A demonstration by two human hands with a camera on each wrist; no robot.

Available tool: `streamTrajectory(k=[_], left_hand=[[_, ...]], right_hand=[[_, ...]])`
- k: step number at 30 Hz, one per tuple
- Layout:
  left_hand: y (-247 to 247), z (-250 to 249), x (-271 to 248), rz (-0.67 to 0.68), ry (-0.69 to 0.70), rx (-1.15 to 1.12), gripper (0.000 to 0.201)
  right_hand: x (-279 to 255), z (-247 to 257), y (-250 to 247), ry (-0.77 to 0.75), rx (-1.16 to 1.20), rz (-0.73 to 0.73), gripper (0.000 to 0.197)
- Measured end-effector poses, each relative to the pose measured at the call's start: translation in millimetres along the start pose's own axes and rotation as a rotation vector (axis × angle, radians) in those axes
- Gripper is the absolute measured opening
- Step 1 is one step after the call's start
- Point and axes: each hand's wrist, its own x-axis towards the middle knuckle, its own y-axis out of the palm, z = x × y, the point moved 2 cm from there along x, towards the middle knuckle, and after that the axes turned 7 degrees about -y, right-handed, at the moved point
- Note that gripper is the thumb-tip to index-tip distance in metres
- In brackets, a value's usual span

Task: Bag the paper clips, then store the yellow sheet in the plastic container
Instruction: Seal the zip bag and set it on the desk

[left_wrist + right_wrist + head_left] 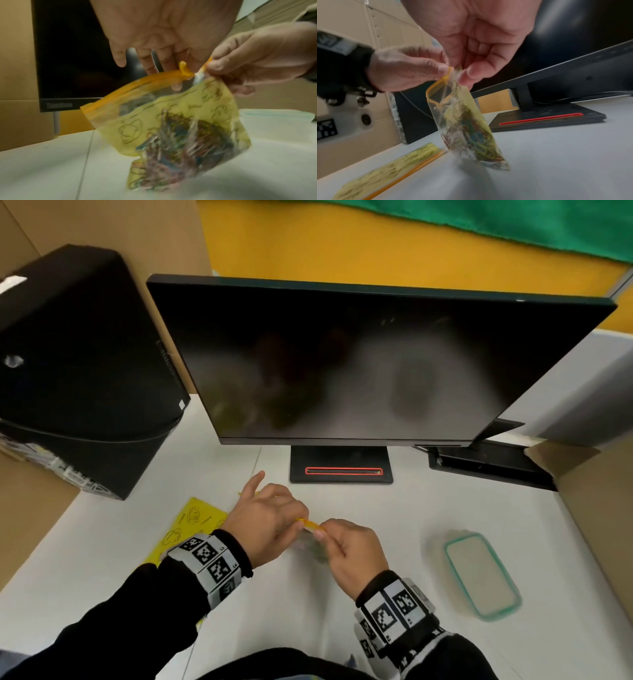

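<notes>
Paper clips (180, 151) bagged, both hands pinching

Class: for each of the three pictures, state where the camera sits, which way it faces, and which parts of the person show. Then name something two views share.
Head: on the person's head, facing forward and down at the desk; both hands, left hand, right hand, and sleeves show.
Left wrist: looks along the left palm at the bag of paper clips; the right hand pinches its corner.
Right wrist: looks along the right palm toward the bag, yellow sheet and left hand.
Shared: both wrist views show the bag and monitor.
</notes>
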Motion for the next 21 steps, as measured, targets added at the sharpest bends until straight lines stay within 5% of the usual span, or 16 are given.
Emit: streamTrajectory(k=[3, 8, 12, 15, 17, 21], left_hand=[[-2, 19, 1, 0.014, -0.106, 0.010, 0.018], [-12, 40, -3, 0.204, -0.281, -0.034, 0.040], [1, 42, 0, 0.258, -0.464, -0.160, 0.019], [10, 53, 0, 0.192, -0.602, -0.200, 0.038], [15, 51, 0, 0.144, -0.530, -0.147, 0.046], [41, 28, -9, 0.350, -0.392, -0.081, 0.020]], right_hand=[[-5, -6, -18, 0.053, 0.038, -0.081, 0.029], [-20, -38, -32, 0.360, 0.267, -0.204, 0.027], [-21, -55, -30, 0.501, 0.262, -0.209, 0.004], [-32, -81, -64, 0.581, 0.031, -0.310, 0.054], [-50, -104, -92, 0.710, -0.263, -0.278, 0.073], [-87, -132, -111, 1.058, -0.412, -0.044, 0.086]])
